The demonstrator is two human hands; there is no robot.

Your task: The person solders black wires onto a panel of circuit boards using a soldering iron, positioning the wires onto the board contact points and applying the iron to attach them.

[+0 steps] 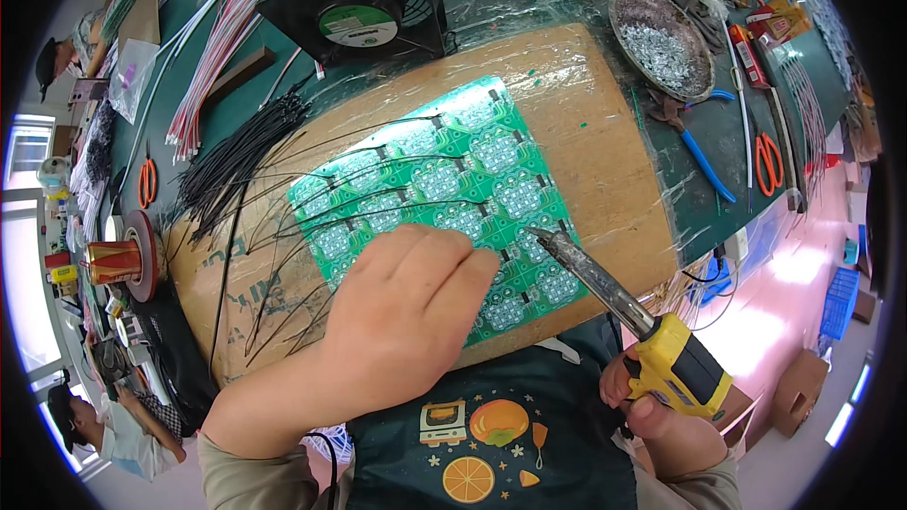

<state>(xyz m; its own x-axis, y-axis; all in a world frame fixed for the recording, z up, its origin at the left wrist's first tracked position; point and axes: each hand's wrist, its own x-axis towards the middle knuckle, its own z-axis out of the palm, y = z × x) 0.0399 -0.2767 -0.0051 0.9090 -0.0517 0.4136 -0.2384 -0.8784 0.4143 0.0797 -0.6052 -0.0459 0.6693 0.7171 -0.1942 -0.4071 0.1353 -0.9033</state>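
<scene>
The left hand (402,307) lies flat, fingers together, on the green circuit-board panel (444,179), while the right hand (661,416) grips a yellow-handled soldering iron (624,307), its tip apparently touching the panel at three o'clock of the fingertips (477,264).

Green circuit board panel (444,198) with repeating pale trace pattern, black wires (265,227) attached. Yellow-and-black soldering iron (652,340), near right. Brown board (586,123) beneath. Blue-handled pliers (704,161), far right.

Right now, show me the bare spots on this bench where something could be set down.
Bare cardboard mat lies between the green circuit panel and the metal dish. Another strip runs above the panel, below the black fan. Left of the panel, black wires crowd the mat. The left hand covers the panel's near edge; the right hand holds the soldering iron.
</scene>
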